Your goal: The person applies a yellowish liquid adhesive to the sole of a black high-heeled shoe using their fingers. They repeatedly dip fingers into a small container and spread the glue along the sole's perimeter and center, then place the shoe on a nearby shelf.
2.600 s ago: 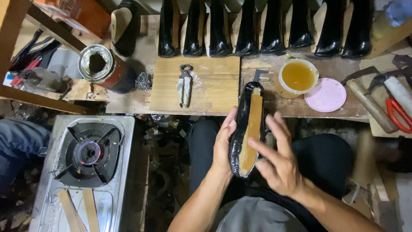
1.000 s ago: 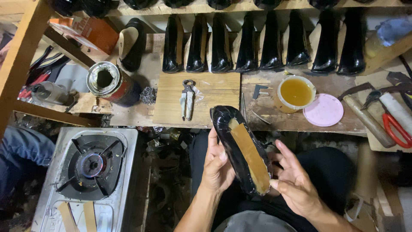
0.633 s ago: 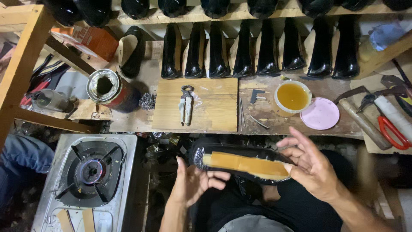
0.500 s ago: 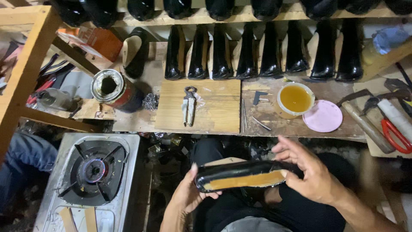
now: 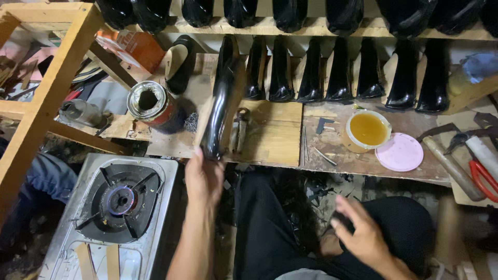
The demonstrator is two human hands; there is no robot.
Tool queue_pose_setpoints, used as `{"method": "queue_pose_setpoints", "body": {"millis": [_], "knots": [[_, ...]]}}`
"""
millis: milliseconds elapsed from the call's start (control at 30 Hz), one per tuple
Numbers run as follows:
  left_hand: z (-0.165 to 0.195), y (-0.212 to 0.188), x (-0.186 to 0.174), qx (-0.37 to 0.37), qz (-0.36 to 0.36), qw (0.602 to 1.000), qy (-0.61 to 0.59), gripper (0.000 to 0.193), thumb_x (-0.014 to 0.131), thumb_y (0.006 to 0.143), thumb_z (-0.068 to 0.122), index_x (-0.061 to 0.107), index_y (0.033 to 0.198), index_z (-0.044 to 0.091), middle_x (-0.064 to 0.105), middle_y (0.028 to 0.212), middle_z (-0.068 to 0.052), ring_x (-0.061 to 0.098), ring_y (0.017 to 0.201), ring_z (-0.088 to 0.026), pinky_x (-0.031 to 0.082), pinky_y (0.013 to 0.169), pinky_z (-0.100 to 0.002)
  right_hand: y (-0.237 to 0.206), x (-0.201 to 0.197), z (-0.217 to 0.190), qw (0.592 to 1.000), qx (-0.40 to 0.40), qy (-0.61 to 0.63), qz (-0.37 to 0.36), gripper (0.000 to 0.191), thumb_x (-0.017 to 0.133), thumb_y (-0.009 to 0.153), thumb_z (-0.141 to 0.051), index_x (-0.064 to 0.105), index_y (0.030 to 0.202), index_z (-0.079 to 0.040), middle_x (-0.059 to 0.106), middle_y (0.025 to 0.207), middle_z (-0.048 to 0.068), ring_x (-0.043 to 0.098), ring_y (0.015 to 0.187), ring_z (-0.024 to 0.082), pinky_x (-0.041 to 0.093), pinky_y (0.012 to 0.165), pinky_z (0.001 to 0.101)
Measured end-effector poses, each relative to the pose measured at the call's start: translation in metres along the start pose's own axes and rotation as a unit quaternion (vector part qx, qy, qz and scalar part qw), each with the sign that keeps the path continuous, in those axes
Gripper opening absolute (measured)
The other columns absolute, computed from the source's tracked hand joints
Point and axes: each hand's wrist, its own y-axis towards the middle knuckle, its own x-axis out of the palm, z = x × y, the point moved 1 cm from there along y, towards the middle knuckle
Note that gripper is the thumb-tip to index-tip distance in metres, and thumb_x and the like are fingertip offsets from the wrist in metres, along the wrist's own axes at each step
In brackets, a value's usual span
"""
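My left hand (image 5: 203, 179) grips the heel end of a glossy black shoe (image 5: 220, 106) and holds it out over the wooden bench, toe pointing away toward the row of black shoes (image 5: 311, 72) standing on their ends. The shoe partly hides a pair of metal pincers (image 5: 241, 129) lying on a wooden board (image 5: 275, 135). My right hand (image 5: 363, 233) hovers over my lap with fingers spread and nothing in it.
A tub of amber glue (image 5: 367, 129) and its pink lid (image 5: 399, 152) sit on the bench at right, with a hammer (image 5: 454, 166) and red-handled scissors (image 5: 485, 179) beyond. An open tin can (image 5: 150, 103) stands at left. A lit gas stove (image 5: 122, 199) lies lower left.
The shoe was held in both hands over my lap, turned sideways. Now my right hand has let go and my left hand has carried it up and left over the bench.
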Motion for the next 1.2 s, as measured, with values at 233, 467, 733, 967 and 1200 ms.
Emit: {"method": "queue_pose_setpoints", "body": {"millis": [233, 467, 733, 967, 1200], "knots": [[0.002, 0.168, -0.008, 0.041, 0.049, 0.996, -0.061, 0.049, 0.05, 0.105, 0.035, 0.056, 0.131, -0.006, 0.066, 0.124, -0.017, 0.067, 0.108, -0.031, 0.057, 0.093, -0.045, -0.042, 0.054, 0.042, 0.991, 0.112, -0.006, -0.073, 0.067, 0.071, 0.084, -0.017, 0.051, 0.147, -0.019, 0.062, 0.134, 0.008, 0.071, 0.113, 0.024, 0.058, 0.092, 0.0368], [-0.002, 0.226, -0.011, 0.001, 0.13, 0.991, -0.039, 0.046, 0.047, 0.104, 0.036, 0.054, 0.133, 0.0, 0.067, 0.121, -0.014, 0.067, 0.109, -0.032, 0.059, 0.089, -0.051, -0.041, 0.058, 0.055, 0.974, 0.185, -0.029, -0.131, 0.076, 0.068, 0.083, -0.012, 0.046, 0.154, -0.025, 0.049, 0.149, 0.008, 0.062, 0.124, 0.027, 0.055, 0.099, 0.0368], [-0.004, 0.238, -0.003, -0.02, 0.16, 0.987, 0.016, 0.04, 0.045, 0.106, 0.037, 0.058, 0.126, 0.004, 0.068, 0.115, -0.013, 0.069, 0.098, -0.031, 0.058, 0.075, -0.045, -0.035, 0.054, 0.039, 0.959, 0.235, -0.029, -0.153, 0.075, 0.068, 0.083, -0.016, 0.046, 0.154, -0.028, 0.052, 0.149, 0.003, 0.07, 0.11, 0.02, 0.06, 0.094, 0.0321], [-0.014, 0.231, -0.01, 0.002, 0.167, 0.986, -0.027, 0.04, 0.04, 0.104, 0.038, 0.057, 0.124, 0.007, 0.067, 0.114, -0.008, 0.066, 0.098, -0.025, 0.057, 0.072, -0.042, -0.03, 0.054, 0.041, 0.981, 0.148, -0.033, -0.123, 0.081, 0.073, 0.078, -0.013, 0.047, 0.153, -0.025, 0.054, 0.143, 0.009, 0.071, 0.111, 0.026, 0.059, 0.09, 0.0348], [-0.012, 0.169, 0.001, 0.124, 0.181, 0.931, 0.291, 0.058, 0.057, 0.108, 0.027, 0.036, 0.157, 0.003, 0.043, 0.12, -0.021, 0.033, 0.108, -0.035, 0.026, 0.094, -0.051, -0.024, 0.056, 0.037, 0.968, 0.19, -0.041, -0.161, 0.077, 0.073, 0.082, -0.016, 0.047, 0.153, -0.028, 0.054, 0.146, 0.006, 0.074, 0.1, 0.024, 0.062, 0.083, 0.034]]}}
